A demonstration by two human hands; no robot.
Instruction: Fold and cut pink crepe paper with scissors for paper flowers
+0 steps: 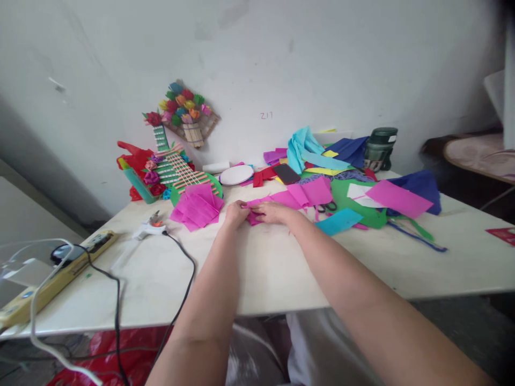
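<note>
A long strip of pink crepe paper (314, 192) lies across the middle of the white table, creased into sections. My left hand (237, 213) grips its left end, thumb and fingers closed together. Close beside it, my right hand (270, 212) has its fingers closed on the same end, pressing the paper toward the tabletop. Part of the strip is hidden under both hands. To the left of my hands sits a pile of pink crepe paper squares (197, 208). Black scissor handles (328, 207) show at the strip's right, partly covered by paper.
A hot glue gun (151, 229) with a black cord and a yellow power strip (76, 271) lie at left. Behind stand a paper-flower guitar craft (177, 169) and a glue bottle (137, 183). A phone (286, 173), coloured papers (358, 201) and a dark jar (380, 149) are at right.
</note>
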